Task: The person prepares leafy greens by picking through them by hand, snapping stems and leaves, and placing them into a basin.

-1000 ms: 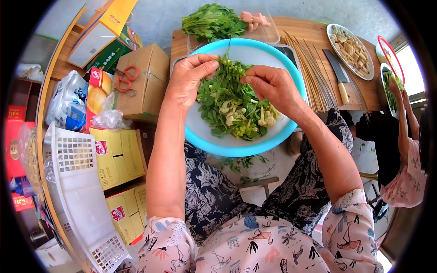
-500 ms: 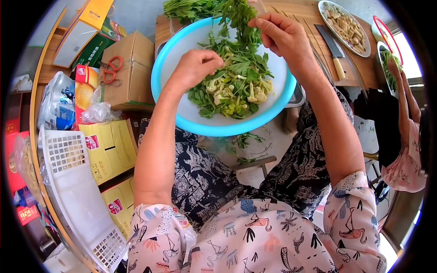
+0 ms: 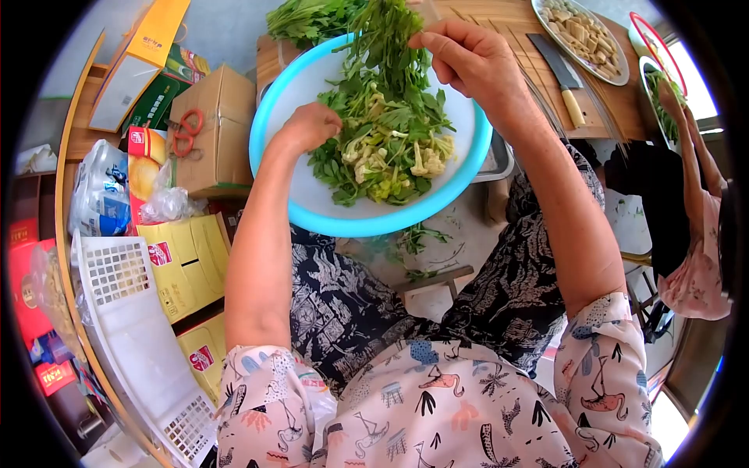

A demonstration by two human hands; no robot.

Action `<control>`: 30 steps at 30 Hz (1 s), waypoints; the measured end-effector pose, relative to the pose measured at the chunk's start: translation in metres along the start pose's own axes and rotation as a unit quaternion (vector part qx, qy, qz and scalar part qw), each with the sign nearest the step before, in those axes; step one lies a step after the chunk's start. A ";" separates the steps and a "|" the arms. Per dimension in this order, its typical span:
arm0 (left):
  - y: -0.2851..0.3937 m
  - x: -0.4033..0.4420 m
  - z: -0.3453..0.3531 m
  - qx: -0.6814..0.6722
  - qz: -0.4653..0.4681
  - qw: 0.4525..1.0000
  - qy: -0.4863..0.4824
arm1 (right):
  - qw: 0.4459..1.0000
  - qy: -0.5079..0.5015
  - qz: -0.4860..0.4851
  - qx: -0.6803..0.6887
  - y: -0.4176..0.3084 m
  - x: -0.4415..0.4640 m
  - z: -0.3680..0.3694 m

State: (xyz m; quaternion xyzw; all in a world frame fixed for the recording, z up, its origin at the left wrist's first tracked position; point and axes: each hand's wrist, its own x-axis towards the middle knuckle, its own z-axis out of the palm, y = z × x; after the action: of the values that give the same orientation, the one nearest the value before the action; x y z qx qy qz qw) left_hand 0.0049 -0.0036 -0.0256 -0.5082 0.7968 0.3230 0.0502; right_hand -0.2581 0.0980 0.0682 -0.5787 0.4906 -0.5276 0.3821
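Observation:
A raised bunch of leafy greens (image 3: 388, 47) hangs from the pinched fingers of my right hand (image 3: 470, 61), over the far side of a blue-rimmed basin (image 3: 367, 226). In the basin lies a pile of loose green leaves with pale cauliflower pieces (image 3: 427, 158). My left hand (image 3: 312, 126) is over the basin's left part, beside the pile, with its fingers drawn together; whatever they may hold is too small to make out. More greens (image 3: 312, 19) lie beyond the basin.
A cleaver (image 3: 555, 64), thin skewers and an oval plate of cut food (image 3: 589, 40) are on the wooden table. Cardboard boxes (image 3: 214, 132), red scissors (image 3: 187, 132) and a white basket (image 3: 140, 335) stand left. Another person's hands (image 3: 672, 101) are at the right.
My right hand has lifted the greens up and away from my left hand, which has let go of them and moved down to the left. The view has shifted.

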 end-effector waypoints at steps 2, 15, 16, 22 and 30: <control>0.008 -0.007 -0.009 -0.041 0.006 0.999 0.033 | 1.000 0.004 -0.002 0.000 0.001 0.000 -0.002; 0.042 -0.045 -0.048 -0.499 0.105 0.847 0.150 | 0.999 -0.015 0.044 -0.003 0.000 0.001 0.011; 0.038 -0.045 -0.048 -0.553 0.114 0.815 0.133 | 0.999 -0.021 0.050 -0.003 -0.001 0.000 0.014; 0.033 -0.049 -0.052 -0.647 0.113 0.743 0.131 | 0.995 -0.067 0.075 -0.002 0.003 -0.002 0.026; 0.027 -0.049 -0.049 -0.640 0.089 0.746 0.163 | 0.992 -0.100 0.068 -0.033 0.009 -0.006 0.040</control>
State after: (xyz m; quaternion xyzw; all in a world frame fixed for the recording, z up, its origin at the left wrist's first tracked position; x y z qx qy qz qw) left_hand 0.0179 0.0146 0.0452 -0.3928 0.4413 0.6719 -0.4466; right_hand -0.2201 0.0986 0.0519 -0.6062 0.5051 -0.4232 0.4453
